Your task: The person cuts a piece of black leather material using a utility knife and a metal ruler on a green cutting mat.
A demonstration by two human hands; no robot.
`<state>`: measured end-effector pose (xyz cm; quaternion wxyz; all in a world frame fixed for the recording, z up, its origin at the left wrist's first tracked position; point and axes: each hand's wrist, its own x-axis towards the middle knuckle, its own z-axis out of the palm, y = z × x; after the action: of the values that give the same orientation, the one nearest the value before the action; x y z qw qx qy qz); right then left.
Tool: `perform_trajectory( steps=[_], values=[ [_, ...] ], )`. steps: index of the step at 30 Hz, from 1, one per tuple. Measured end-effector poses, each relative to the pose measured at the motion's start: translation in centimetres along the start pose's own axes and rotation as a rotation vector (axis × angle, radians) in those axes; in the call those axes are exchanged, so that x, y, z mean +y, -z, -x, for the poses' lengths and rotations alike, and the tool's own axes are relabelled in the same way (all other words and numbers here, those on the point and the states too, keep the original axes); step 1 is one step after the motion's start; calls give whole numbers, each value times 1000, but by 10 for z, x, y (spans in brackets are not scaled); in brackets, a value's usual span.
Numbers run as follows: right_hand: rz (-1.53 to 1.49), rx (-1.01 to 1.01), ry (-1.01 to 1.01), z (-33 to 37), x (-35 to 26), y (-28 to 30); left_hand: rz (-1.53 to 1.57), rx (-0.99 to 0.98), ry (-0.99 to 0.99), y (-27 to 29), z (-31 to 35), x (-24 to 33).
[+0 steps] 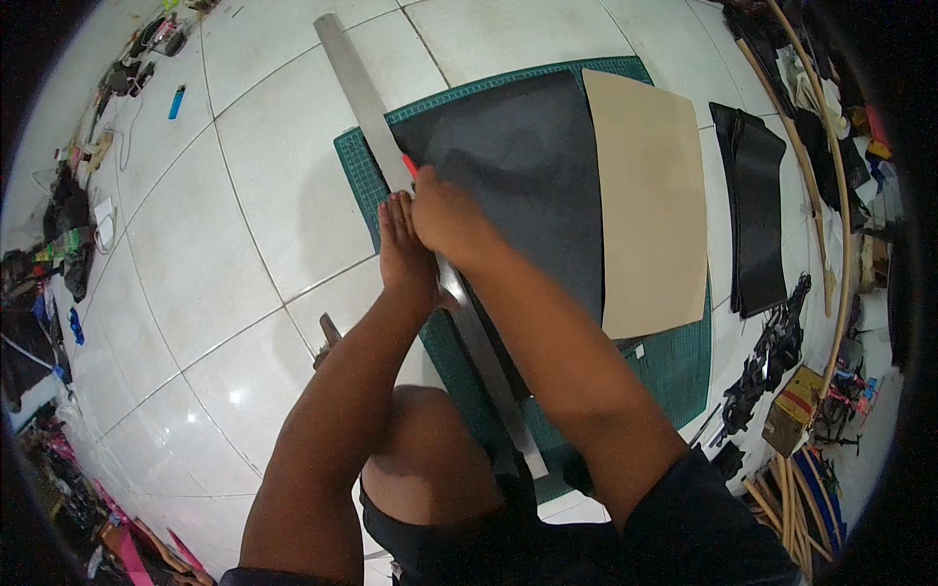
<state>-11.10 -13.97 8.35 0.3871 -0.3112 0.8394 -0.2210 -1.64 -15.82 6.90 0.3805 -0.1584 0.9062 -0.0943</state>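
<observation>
A tan sheet (650,195) is lying at centre right, overlapping the green mat's right part. Folded black pieces (754,210) are resting right of it on the white tiled floor (244,176). A blue lighter (176,101) is sitting upper left. Bamboo strips (819,146) are curving along the right edge.

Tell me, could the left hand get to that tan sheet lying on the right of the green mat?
Probably not easily: the left hand is flat on the metal ruler, and the right hand and forearm cross between it and the tan sheet.
</observation>
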Motion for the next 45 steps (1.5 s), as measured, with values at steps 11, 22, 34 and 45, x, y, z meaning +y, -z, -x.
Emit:
perform_trajectory(
  steps=[11, 22, 34, 45],
  values=[
    [70, -338, -376, 178, 92, -37, 21, 46, 33, -1, 2, 2],
    [139, -517, -627, 369, 179, -76, 21, 91, 37, -5, 2, 5],
    [172, -360, -445, 274, 111, 12, -14, -23, 75, 7, 3, 5],
    [65, 81, -26, -6, -16, 0, 4, 36, 23, -6, 1, -1]
  ],
)
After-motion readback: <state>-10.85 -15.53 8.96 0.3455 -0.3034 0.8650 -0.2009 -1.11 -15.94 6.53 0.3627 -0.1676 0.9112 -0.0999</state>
